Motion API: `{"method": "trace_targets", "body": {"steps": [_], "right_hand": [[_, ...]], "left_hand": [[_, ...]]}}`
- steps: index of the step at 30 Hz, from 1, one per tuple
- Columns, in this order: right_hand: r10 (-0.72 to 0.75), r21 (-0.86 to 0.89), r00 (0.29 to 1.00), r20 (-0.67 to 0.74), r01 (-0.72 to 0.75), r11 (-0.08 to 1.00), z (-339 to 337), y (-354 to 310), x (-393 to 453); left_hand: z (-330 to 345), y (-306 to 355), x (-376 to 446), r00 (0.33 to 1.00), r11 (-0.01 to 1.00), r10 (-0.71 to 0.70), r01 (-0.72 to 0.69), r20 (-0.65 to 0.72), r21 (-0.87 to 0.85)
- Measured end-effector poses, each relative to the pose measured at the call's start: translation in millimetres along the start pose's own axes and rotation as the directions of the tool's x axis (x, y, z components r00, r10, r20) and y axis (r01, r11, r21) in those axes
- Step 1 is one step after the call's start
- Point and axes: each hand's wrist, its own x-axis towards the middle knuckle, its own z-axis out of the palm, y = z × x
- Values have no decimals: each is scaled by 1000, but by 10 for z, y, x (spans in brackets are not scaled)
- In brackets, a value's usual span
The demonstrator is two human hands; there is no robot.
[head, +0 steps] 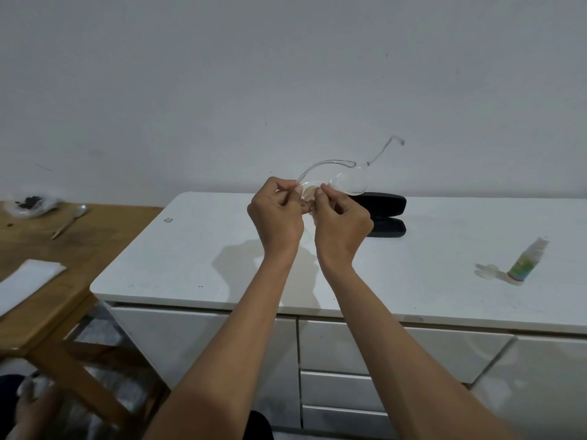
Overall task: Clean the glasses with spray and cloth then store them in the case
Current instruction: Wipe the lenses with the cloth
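Fingertips of left hand and right hand pinch clear plastic-framed glasses, raised just above the open black hard case. Light, fragile, likely slippery; grip frame edges, not lenses.

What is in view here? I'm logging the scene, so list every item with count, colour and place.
glasses: one, clear frame, held up above the cabinet top, temples unfolded
glasses case: one, black, open, on the cabinet top behind the hands
spray bottle: one, white with green label, lying at the right of the cabinet top
cap: one, clear, beside the bottle
cabinet: one, white, with drawers
wooden table: one, brown, at left
spoon: one, silver, on the table
white sheet: one, on the table
plastic bag: one, clear, dark contents
left hand: pinching the glasses
right hand: pinching the glasses
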Motion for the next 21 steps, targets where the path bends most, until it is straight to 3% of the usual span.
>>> {"method": "trace_targets", "body": {"steps": [4,7,9,16,21], "right_hand": [[143,160,988,-56,-132,978,60,-82,101],[300,320,954,25,-291,901,64,-157,169],[313,347,945,91,-324,880,53,-160,192],[89,55,960,265,-107,993,-33,-84,200],[-36,-57,924,381,62,996,-64,-19,139]], "left_hand": [[71,-7,-56,999,999,37,-37,14,0],[102,-32,-34,1000,1000,16,-16,-16,15],[104,-52,25,1000,1000,1,0,-26,27],[7,-58,111,994,995,-102,103,-41,7],[-17,-105,127,981,987,-155,157,-116,15]]}}
